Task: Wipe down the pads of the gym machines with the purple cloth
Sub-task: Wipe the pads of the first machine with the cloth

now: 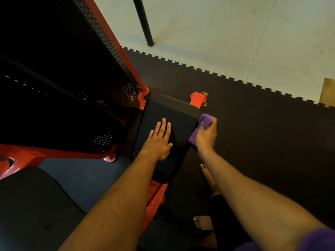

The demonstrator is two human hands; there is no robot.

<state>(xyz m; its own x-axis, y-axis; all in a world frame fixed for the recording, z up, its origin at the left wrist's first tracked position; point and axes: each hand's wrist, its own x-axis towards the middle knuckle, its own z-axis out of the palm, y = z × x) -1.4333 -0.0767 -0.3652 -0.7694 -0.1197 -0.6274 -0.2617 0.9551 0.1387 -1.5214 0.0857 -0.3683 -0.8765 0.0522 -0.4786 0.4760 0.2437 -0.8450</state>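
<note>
**Wiping seat pad's right edge**

My left hand [158, 142] lies flat, fingers straight, on top of the black seat pad [163, 113], bracing. My right hand [206, 135] grips the bunched purple cloth [204, 122], pressed vs. the pad's right side edge near its far corner. Mid-wipe, I'd judge. Next: drag cloth along that edge w/ steady pressure, then across the top once the left hand lifts.

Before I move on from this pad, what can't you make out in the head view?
- Right side of the pad: hidden behind the purple cloth and right hand.
- Pad surface under the flat left hand: covered.
- Inside the machine housing: too dark.
- Second pad: cut off by the frame's left and bottom edges.
- Whether the pad is clean: too dim.
</note>
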